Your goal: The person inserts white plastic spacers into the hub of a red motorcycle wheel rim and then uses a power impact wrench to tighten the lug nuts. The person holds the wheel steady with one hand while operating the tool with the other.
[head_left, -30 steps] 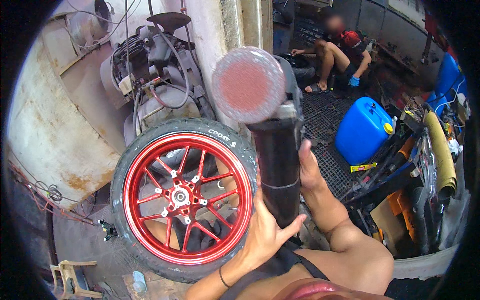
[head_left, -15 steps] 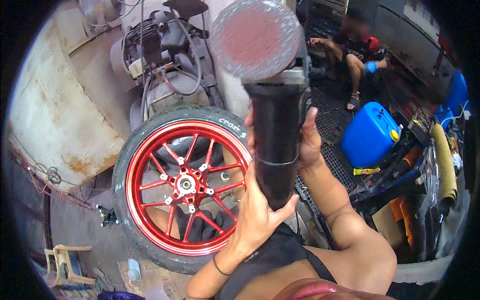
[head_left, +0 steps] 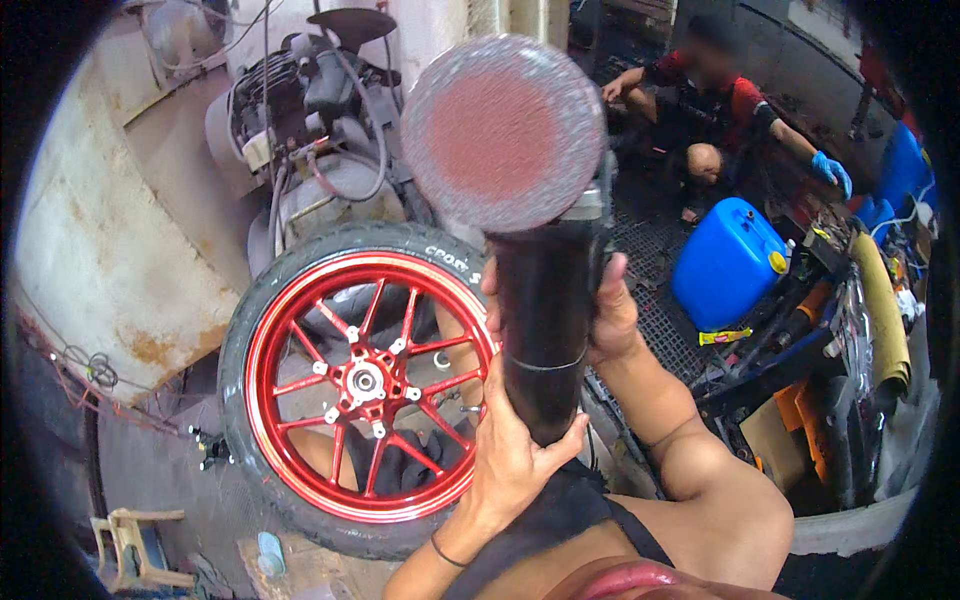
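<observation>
My left hand [head_left: 515,435] is wrapped around the lower end of a black angle grinder [head_left: 545,320], thumb across its base. Higher up, my right hand [head_left: 615,310] grips the same body from the right, its thumb pointing up. The grinder stands upright in front of me, with its round sanding disc [head_left: 495,135] at the top facing me. That disc has a reddish middle and a worn grey rim. To the left, a red motorcycle wheel [head_left: 365,382] with a black tyre [head_left: 240,440] sits close to my left forearm; the grinder is apart from it.
An air compressor [head_left: 310,150] stands behind the wheel. A blue jerrycan [head_left: 728,265] is at the right, before a crouching co-worker [head_left: 715,110] wearing a blue glove. Assorted parts and a rolled yellow sheet [head_left: 882,310] crowd the right edge. A small wooden stool [head_left: 135,550] is lower left.
The grinder has come down a little in view, and its disc faces me more fully. Both hands keep their hold. The co-worker has stretched a gloved arm out to the right.
</observation>
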A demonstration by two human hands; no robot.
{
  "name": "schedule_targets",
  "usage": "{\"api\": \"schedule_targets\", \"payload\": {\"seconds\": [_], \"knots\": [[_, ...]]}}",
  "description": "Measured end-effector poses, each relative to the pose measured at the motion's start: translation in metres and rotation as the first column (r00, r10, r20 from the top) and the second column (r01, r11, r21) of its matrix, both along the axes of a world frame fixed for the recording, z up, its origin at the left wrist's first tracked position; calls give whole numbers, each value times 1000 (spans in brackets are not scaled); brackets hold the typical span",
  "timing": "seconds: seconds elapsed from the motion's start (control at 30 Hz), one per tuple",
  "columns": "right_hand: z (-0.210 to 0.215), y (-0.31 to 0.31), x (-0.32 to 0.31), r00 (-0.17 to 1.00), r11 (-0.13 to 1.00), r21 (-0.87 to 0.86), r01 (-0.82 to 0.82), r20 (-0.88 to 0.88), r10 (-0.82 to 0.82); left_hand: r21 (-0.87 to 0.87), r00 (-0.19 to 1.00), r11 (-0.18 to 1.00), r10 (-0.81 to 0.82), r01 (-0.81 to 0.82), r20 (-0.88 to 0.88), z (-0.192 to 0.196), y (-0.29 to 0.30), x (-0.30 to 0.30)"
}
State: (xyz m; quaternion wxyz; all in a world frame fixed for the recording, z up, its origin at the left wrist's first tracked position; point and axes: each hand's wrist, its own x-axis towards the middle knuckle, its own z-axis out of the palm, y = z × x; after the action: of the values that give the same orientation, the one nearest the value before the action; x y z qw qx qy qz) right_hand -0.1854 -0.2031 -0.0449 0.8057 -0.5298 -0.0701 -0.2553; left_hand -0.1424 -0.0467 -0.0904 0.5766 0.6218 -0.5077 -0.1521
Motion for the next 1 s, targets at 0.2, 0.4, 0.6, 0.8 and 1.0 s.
{"api": "schedule_targets", "payload": {"seconds": [0.2,0.4,0.6,0.8,1.0], "knots": [[-8,12,15,990,968,209,141,-36,-137,-92,999,996,10,-13,-38,-4,4,6],[-3,-3,31,932,921,143,-362,95,351,-193,974,979,-111,72,-200,-36,6,-1],[5,6,62,570,521,333,-786,66,819,-383,786,885,-428,264,-446,-41,13,-11],[5,28,49,798,898,1,-440,-458,391,-96,879,982,-190,165,-437,-27,47,19],[16,46,49,848,960,-57,-274,-486,213,-338,988,939,7,-60,-157,-28,48,16]]}}
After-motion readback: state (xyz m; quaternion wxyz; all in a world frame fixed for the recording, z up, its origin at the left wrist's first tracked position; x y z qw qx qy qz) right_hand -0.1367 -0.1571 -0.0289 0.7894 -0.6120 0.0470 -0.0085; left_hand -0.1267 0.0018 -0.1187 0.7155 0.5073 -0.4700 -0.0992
